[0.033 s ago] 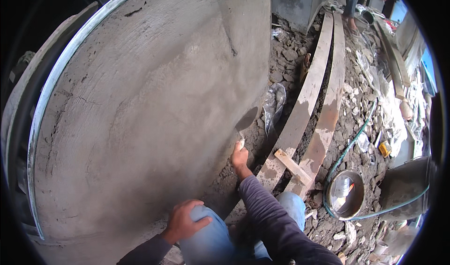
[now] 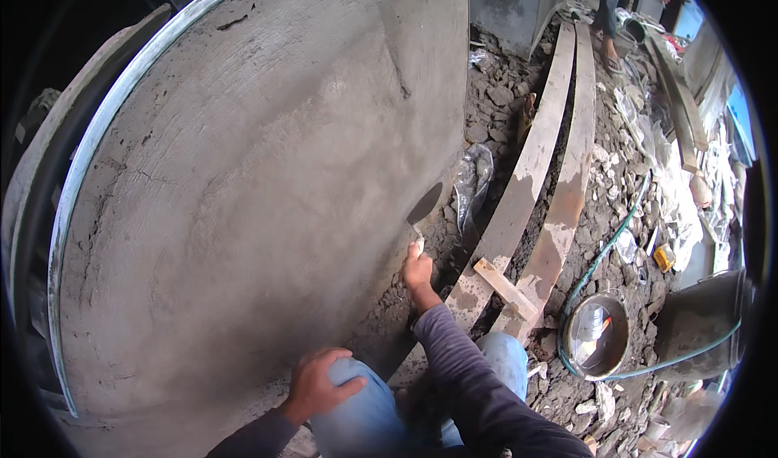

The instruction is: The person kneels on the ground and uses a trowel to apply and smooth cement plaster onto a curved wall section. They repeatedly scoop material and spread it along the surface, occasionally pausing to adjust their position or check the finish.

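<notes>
Lettering: the yellow object (image 2: 665,258) among the debris and the clear plastic bag (image 2: 474,184) near the wall are too small and blurred for us to make out any print.
Wall: we face a broad grey-brown plastered wall (image 2: 284,174), mostly smooth, with coarse streaks and cracks toward the left and a dark groove high up; its lower part looks darker.
Wall edge: a pale strip (image 2: 57,247) runs down the left side, bowed by the lens.
Trowel: the trowel (image 2: 425,204) is at the wall's lower right, its dark blade pointing up and to the right; whether it touches the plaster we cannot tell.
Right hand: we see our right hand (image 2: 418,271) with its fingers wrapped round the trowel's pale handle.
Left hand: our left hand (image 2: 318,381) rests on the left knee (image 2: 356,401), thumb spread well away from the fingers.
Planks: beside us two long planks (image 2: 535,158) lie over the ground, a short wooden piece (image 2: 506,288) across them.
Ground: we see broken rubble (image 2: 501,93), and a round bucket (image 2: 571,336) with liquid in it; a green hose (image 2: 689,357) curves around it.
Far end: another person's foot (image 2: 609,49) is beside the planks; white sheeting (image 2: 685,207) lies heaped at right.
</notes>
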The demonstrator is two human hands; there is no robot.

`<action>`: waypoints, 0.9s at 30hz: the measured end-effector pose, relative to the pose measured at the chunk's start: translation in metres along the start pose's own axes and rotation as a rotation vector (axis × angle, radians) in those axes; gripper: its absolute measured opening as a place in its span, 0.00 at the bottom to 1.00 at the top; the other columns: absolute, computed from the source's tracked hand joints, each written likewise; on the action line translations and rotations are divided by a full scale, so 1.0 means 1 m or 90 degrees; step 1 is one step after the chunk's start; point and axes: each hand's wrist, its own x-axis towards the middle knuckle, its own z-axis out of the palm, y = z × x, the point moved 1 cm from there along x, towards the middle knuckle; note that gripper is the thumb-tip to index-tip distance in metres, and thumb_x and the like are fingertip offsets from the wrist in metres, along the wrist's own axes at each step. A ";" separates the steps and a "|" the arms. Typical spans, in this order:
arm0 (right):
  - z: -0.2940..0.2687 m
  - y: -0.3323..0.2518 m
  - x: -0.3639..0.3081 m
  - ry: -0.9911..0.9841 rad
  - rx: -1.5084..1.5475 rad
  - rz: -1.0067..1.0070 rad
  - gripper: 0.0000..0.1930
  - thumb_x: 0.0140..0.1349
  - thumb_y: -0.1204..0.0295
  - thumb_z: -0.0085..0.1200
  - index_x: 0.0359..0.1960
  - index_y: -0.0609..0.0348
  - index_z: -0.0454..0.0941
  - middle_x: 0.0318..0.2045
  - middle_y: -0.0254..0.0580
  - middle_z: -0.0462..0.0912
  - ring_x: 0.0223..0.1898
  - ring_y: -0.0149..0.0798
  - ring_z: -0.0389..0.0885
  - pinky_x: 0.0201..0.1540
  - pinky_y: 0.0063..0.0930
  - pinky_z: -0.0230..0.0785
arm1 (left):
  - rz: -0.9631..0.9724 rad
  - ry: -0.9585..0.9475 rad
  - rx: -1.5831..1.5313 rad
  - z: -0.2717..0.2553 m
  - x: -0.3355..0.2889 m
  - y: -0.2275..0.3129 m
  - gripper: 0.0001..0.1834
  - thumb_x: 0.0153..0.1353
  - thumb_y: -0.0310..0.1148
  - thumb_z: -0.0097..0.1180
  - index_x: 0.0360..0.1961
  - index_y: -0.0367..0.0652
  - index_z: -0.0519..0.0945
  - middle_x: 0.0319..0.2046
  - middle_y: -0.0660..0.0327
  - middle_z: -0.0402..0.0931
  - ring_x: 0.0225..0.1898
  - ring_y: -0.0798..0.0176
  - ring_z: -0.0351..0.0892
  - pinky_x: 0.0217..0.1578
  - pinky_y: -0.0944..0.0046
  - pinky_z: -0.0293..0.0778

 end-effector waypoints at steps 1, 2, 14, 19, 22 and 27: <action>0.011 0.000 -0.008 -0.093 0.126 0.173 0.23 0.80 0.54 0.48 0.35 0.63 0.74 0.20 0.39 0.76 0.20 0.37 0.76 0.27 0.40 0.70 | 0.015 0.031 0.031 -0.004 -0.004 0.000 0.28 0.51 0.47 0.77 0.49 0.41 0.86 0.48 0.50 0.87 0.51 0.44 0.86 0.55 0.50 0.78; 0.015 -0.002 -0.014 -0.057 0.239 0.060 0.23 0.81 0.54 0.47 0.34 0.62 0.73 0.20 0.39 0.76 0.20 0.36 0.76 0.26 0.38 0.69 | -0.002 0.029 0.018 -0.009 -0.010 0.000 0.28 0.50 0.47 0.77 0.49 0.41 0.87 0.48 0.50 0.87 0.51 0.45 0.86 0.55 0.50 0.78; 0.049 0.072 -0.094 0.123 0.183 -0.121 0.26 0.79 0.52 0.48 0.36 0.68 0.78 0.27 0.55 0.82 0.30 0.49 0.81 0.39 0.44 0.73 | -0.078 0.131 0.008 -0.020 -0.152 0.014 0.30 0.47 0.42 0.76 0.50 0.37 0.84 0.51 0.46 0.84 0.55 0.42 0.83 0.59 0.46 0.76; 0.049 0.084 -0.114 -0.014 -0.114 -0.065 0.28 0.78 0.51 0.48 0.40 0.72 0.79 0.30 0.64 0.85 0.35 0.59 0.87 0.41 0.51 0.74 | -0.066 0.155 0.050 -0.017 -0.206 0.034 0.30 0.56 0.41 0.71 0.58 0.39 0.82 0.56 0.45 0.82 0.59 0.38 0.80 0.64 0.43 0.72; 0.037 0.092 -0.145 0.058 0.184 -0.069 0.28 0.78 0.52 0.48 0.37 0.72 0.78 0.26 0.57 0.84 0.31 0.52 0.86 0.38 0.48 0.74 | -0.084 0.176 0.038 -0.016 -0.246 0.048 0.29 0.54 0.41 0.71 0.57 0.40 0.84 0.54 0.46 0.83 0.58 0.38 0.80 0.64 0.44 0.72; 0.030 0.087 -0.188 0.002 -0.025 0.004 0.25 0.79 0.51 0.48 0.34 0.65 0.71 0.19 0.40 0.77 0.20 0.39 0.81 0.25 0.38 0.74 | -0.106 0.225 0.072 -0.013 -0.303 0.052 0.28 0.55 0.42 0.70 0.55 0.40 0.84 0.52 0.46 0.84 0.57 0.38 0.81 0.61 0.44 0.74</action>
